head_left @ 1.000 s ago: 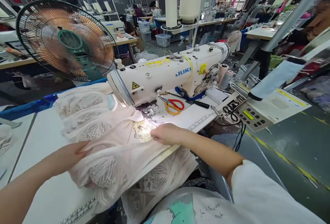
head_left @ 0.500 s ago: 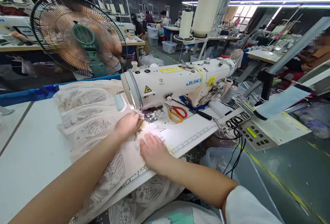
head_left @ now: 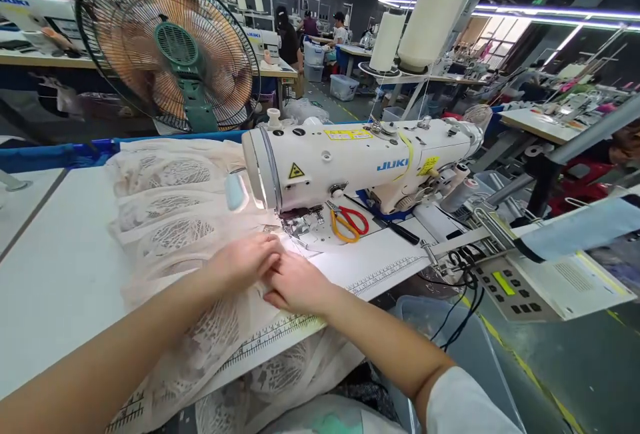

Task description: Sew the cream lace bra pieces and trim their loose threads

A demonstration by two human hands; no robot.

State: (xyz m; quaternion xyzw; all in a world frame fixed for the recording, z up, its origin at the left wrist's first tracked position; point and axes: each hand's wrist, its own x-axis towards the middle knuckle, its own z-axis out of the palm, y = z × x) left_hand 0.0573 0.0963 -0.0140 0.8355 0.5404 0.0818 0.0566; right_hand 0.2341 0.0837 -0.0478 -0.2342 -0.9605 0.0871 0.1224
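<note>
Pale pink lace fabric (head_left: 170,221) is heaped on the white sewing table (head_left: 55,267) and spills over its front edge. My left hand (head_left: 243,262) and my right hand (head_left: 295,283) meet on the fabric's edge just in front of the presser foot (head_left: 296,227) of the white JUKI sewing machine (head_left: 350,161). Both hands have their fingers curled and pressed together, pinching the cloth between them. The fingertips touch each other; what lies under them is hidden.
Red-and-orange scissors (head_left: 347,221) and a dark tool (head_left: 395,229) lie right of the needle. A control panel (head_left: 540,284) sits at the right. A standing fan (head_left: 170,47) is behind the table, thread cones (head_left: 435,7) above. Other people work at far tables.
My left hand came from the fabric's left side up to the needle area, then both hands drew back slightly and joined on the fabric edge. The camera view shifted upward.
</note>
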